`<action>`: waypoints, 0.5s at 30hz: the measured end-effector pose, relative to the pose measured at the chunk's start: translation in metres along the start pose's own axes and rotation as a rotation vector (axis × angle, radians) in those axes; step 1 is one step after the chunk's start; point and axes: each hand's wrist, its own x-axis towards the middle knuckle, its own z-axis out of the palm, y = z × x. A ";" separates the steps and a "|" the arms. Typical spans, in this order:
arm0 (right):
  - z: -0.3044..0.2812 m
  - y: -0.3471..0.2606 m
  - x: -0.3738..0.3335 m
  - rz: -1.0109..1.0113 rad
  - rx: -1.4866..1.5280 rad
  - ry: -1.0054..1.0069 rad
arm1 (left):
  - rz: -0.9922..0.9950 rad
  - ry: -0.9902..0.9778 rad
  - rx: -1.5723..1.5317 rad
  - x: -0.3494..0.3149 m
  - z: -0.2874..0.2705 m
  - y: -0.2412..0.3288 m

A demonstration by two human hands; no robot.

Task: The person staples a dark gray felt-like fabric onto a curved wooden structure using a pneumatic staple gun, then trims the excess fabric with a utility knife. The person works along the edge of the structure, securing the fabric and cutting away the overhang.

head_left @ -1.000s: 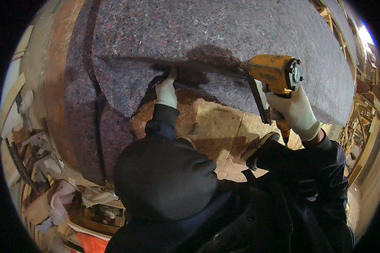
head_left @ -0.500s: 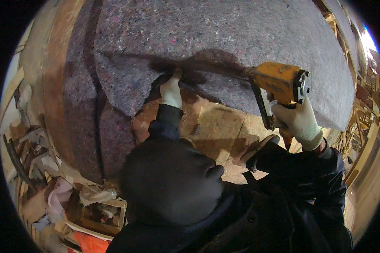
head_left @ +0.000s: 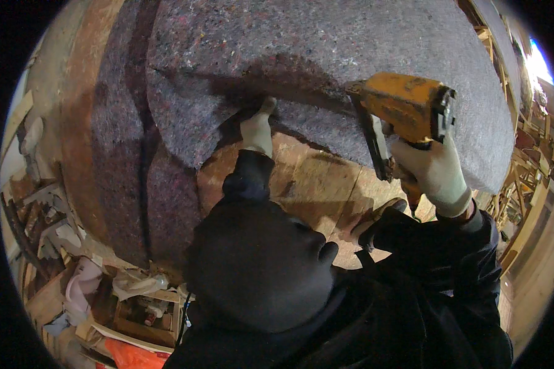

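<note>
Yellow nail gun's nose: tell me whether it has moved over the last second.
Yes: the yellow nail gun's nose has shifted slightly left, judged against the floor seam.

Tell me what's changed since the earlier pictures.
The yellow tool, in the right hand, has moved left along the felt, closer to the left hand. Nothing was taken up or let go; the right hand's grip stays, and the left remains at the felt's edge.

The person's pale-gloved left hand [head_left: 257, 130] reaches forward, thumb extended, fingers mostly hidden; the pale-gloved right hand [head_left: 437, 167] is curled in a firm grip, its dark-sleeved arm [head_left: 465, 243] bent.
</note>
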 end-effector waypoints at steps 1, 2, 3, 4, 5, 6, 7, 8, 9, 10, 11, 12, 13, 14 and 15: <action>0.004 -0.003 0.006 0.040 0.083 -0.011 | 0.019 0.015 -0.094 0.001 0.003 -0.002; 0.006 -0.005 0.013 -0.219 -0.213 -0.033 | 0.041 0.032 -0.165 0.002 0.005 -0.004; 0.006 -0.007 0.020 -0.488 -0.506 -0.088 | 0.027 0.032 -0.167 0.004 0.007 -0.005; 0.007 -0.010 0.020 -0.339 -0.457 -0.122 | 0.018 0.034 -0.143 0.006 0.007 -0.005; 0.008 -0.013 0.020 -0.069 -0.267 -0.139 | 0.007 0.037 -0.117 0.007 0.007 -0.004; 0.008 -0.016 0.018 0.134 -0.158 -0.123 | -0.003 0.044 -0.092 0.008 0.005 -0.003; 0.007 -0.019 0.020 0.107 -0.156 -0.149 | -0.013 0.051 -0.065 0.008 0.004 -0.002; 0.009 -0.021 0.021 -0.012 -0.284 -0.193 | -0.033 0.059 -0.043 0.009 0.003 0.000; 0.009 -0.024 0.021 -0.162 -0.426 -0.239 | -0.008 0.039 0.021 0.007 0.002 0.002; 0.012 -0.025 0.026 -0.307 -0.566 -0.205 | -0.043 0.031 -0.046 0.005 0.002 0.003; 0.014 -0.027 0.028 -0.480 -0.722 -0.180 | -0.057 0.028 -0.095 0.003 0.002 0.006; 0.016 -0.029 0.032 -0.654 -0.876 -0.147 | -0.049 0.022 -0.147 0.001 0.003 0.008; 0.020 -0.031 0.037 -0.777 -0.918 -0.098 | -0.080 0.021 -0.145 0.000 0.003 0.011; 0.024 -0.033 0.038 -0.597 -0.734 -0.097 | -0.091 0.021 -0.146 0.000 0.004 0.013; 0.031 -0.034 0.040 -0.427 -0.541 -0.074 | -0.104 0.023 -0.147 -0.002 0.004 0.015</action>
